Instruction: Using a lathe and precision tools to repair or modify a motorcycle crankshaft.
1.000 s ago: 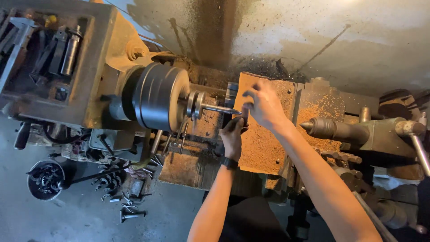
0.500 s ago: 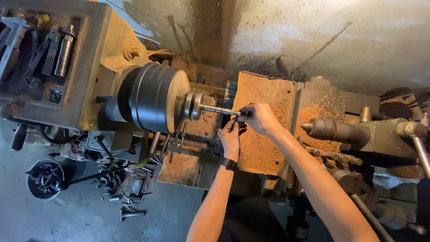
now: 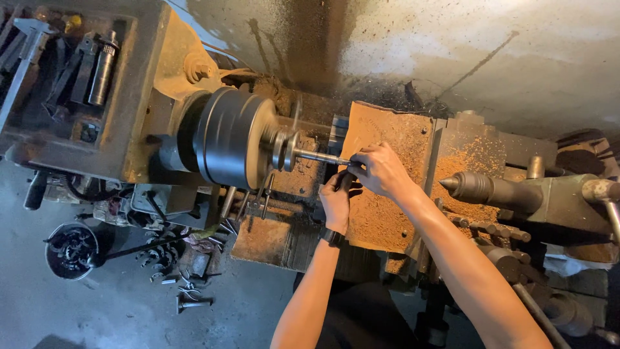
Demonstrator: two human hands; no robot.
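Observation:
A thin metal rod (image 3: 318, 156) sticks out of the dark round lathe chuck (image 3: 234, 137). My right hand (image 3: 381, 170) is closed around a small dark tool held against the rod's free end. My left hand (image 3: 336, 201), with a dark band at the wrist, comes up from below and pinches the same tool right under the rod tip. Both hands touch each other there. The tool is mostly hidden by my fingers.
The rusty carriage plate (image 3: 394, 187) lies under my hands, covered in orange chips. A pointed tailstock centre (image 3: 475, 187) stands to the right. Tools lie in the headstock tray (image 3: 64, 58). A round bin (image 3: 70, 251) and loose bits sit on the floor at left.
My right hand has come down from above the rod to its tip. My left hand has risen to meet it. The view has shifted slightly.

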